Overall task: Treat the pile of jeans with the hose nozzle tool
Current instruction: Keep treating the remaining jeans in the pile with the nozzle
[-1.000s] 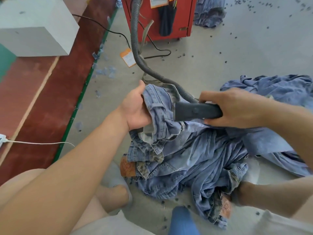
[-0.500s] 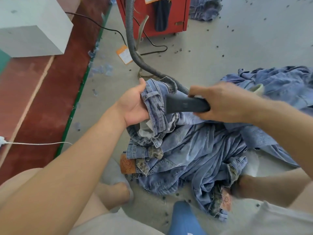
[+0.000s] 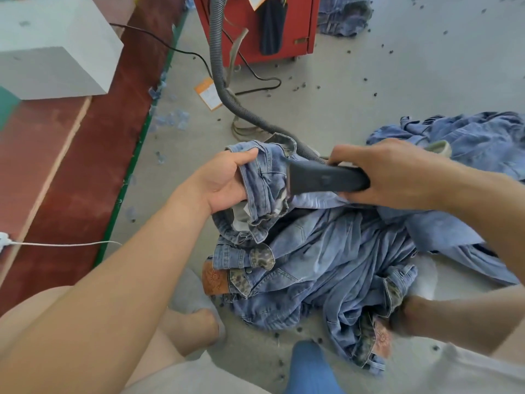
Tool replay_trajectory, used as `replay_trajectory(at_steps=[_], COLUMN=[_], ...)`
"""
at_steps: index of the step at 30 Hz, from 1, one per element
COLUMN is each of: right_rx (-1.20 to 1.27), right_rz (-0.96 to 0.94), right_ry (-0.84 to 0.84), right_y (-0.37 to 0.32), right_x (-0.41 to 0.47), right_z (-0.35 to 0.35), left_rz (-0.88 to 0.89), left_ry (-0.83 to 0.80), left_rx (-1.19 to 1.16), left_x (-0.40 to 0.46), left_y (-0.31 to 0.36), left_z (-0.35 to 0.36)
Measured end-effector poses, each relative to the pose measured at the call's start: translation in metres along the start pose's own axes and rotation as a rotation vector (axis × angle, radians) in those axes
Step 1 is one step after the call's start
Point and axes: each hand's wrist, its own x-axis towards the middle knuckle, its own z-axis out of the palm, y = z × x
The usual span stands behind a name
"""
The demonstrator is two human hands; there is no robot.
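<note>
1. Jeans (image 3: 326,251) lie heaped on the floor (image 3: 397,81), just in front of the seated person's knees; one pair's waistband is lifted off the top of the heap.
2. Left hand (image 3: 224,180) has its fingers closed on that waistband, bunching it and holding it up at the heap's far-left edge.
3. Right hand (image 3: 389,174) is wrapped tight round the dark nozzle (image 3: 324,179), whose flat mouth touches the held denim just right of the left hand.
4. Hose (image 3: 227,81) runs from the nozzle away over the floor to the red machine (image 3: 255,27) beyond the heap.
5. Step in hand, as I judge it: treating the waistband area of the top pair, with the rest of the heap not yet reached.
6. Next move probably calls for sliding the nozzle mouth along the cloth while the left hand keeps it taut, then regripping to bring up a fresh stretch.
7. Slack denim could fold over the mouth, so tension matters.
8. Writing: brown patches (image 3: 214,278) on the waistbands carry a pattern, not readable; an orange tag (image 3: 208,93) on the floor beyond the heap is too small to read.
</note>
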Motion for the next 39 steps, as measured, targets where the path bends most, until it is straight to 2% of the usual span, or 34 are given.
replay_trajectory(at_steps=[4, 9, 13, 16, 19, 21, 23, 27, 28, 29, 30, 31, 32, 33, 34, 35, 37, 39], right_rx=[0.025, -0.037, -0.026, 0.145, 0.156, 0.120, 0.094, 0.065, 0.070, 0.071, 0.067, 0.063, 0.062, 0.061, 0.057, 0.050, 0.038, 0.028], right_rz=[0.053, -0.055, -0.110, -0.052, 0.093, 0.187, 0.252, 0.275, 0.265, 0.254, 0.241, 0.226, 0.213, 0.203, 0.194, 0.181, 0.156, 0.143], right_ry=[0.120, -0.035, 0.037, 0.139, 0.214, 0.214, 0.186, 0.143, 0.139, 0.137, 0.138, 0.141, 0.143, 0.138, 0.123, 0.101, 0.043, -0.035], right_y=[0.003, -0.027, -0.043, -0.037, -0.014, 0.003, 0.016, 0.022, 0.020, 0.018, 0.016, 0.012, 0.009, 0.006, 0.003, 0.000, -0.004, -0.006], right_x=[0.006, 0.013, 0.019, 0.022, 0.022, 0.021, 0.022, 0.024, 0.024, 0.024, 0.024, 0.023, 0.024, 0.025, 0.026, 0.027, 0.029, 0.027], right_z=[-0.001, 0.019, 0.034, 0.022, 0.003, -0.005, -0.005, 0.000, 0.001, 0.002, 0.003, 0.004, 0.005, 0.006, 0.008, 0.009, 0.011, 0.013], left_rz=[-0.034, -0.021, -0.048, -0.037, -0.138, -0.240, -0.325, -0.550, -0.576, -0.471, -0.280, -0.120, -0.077, -0.152, -0.300, -0.417, -0.509, -0.463], left_ry=[-0.102, -0.174, -0.163, -0.073, -0.099, 0.026, 0.216, 0.640, 0.759, 0.878, 0.949, 0.947, 0.911, 0.878, 0.827, 0.764, 0.663, 0.651], left_rx=[-0.081, -0.127, -0.122, -0.112, -0.153, -0.105, 0.059, 0.658, 0.907, 1.144, 1.285, 1.288, 1.132, 0.871, 0.562, 0.355, 0.281, 0.273], left_x=[-0.007, -0.008, -0.008, -0.007, -0.008, -0.007, -0.006, -0.009, -0.014, -0.016, -0.015, -0.011, -0.005, 0.001, 0.007, 0.008, 0.010, 0.012], left_y=[-0.003, -0.006, -0.006, -0.006, -0.015, -0.033, -0.058, -0.123, -0.132, -0.135, -0.138, -0.138, -0.137, -0.133, -0.131, -0.132, -0.138, -0.139], left_z=[0.005, 0.010, 0.005, -0.004, -0.012, -0.015, -0.017, -0.037, -0.040, -0.042, -0.043, -0.043, -0.040, -0.034, -0.027, -0.022, -0.024, -0.027])
